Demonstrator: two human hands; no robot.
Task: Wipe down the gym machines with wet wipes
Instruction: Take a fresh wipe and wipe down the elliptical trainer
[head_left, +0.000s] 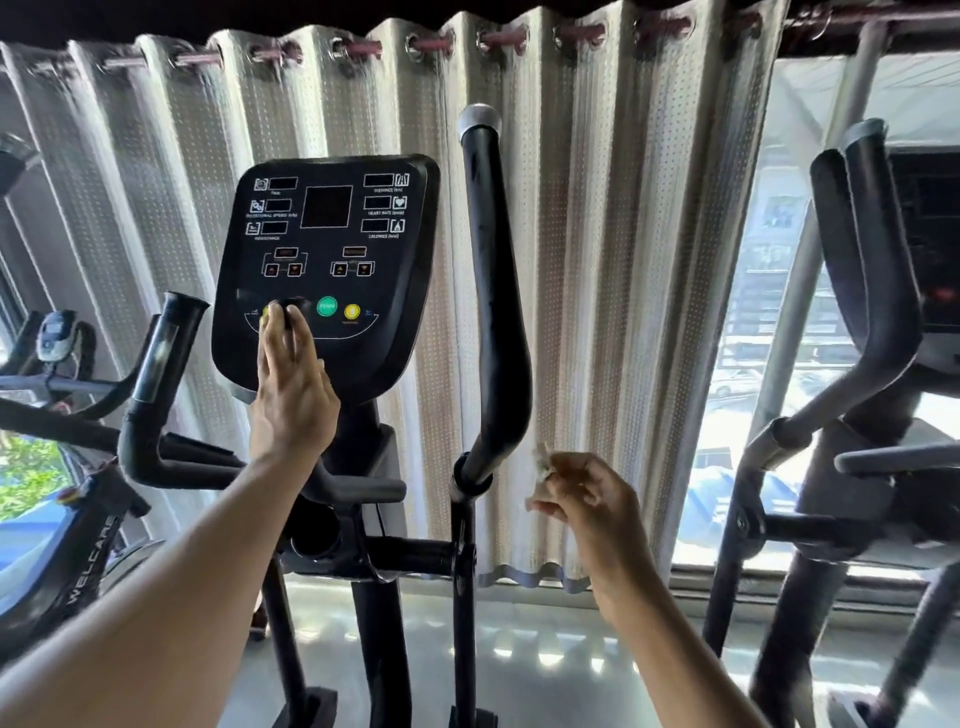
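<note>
**A:** How far along does the wiping look?

**B:** Early or midway, by the look of it. The person's left hand (293, 395) reaches up to the black plastic console panel (327, 270) of the black elliptical trainer (374, 545), fingers straight, tips on the dark round dial (293, 310). It holds nothing, so its grip is wide and flat.

**A:** And the wipe?

**B:** The small crumpled white wet wipe (540, 480) sits in the right hand (587, 499), pinched between curled fingers, low and just right of the long black padded handlebar (493, 291), not touching it. Whether any surface has been wiped already cannot be told; nothing shows a wet sheen.

**A:** What is left, then?

**B:** Probably the handlebars, the frame and the neighbouring machines.

**A:** Counts?

**B:** One wipe. Three machines: the elliptical in the middle, a second dark trainer (872, 291) at the right, a black exercise bike (78, 561) at the left. On the console, one green round button (327, 306), one yellow button (352, 311) in clear sight, one dial. Behind everything, one pale pleated curtain (613, 260).
</note>
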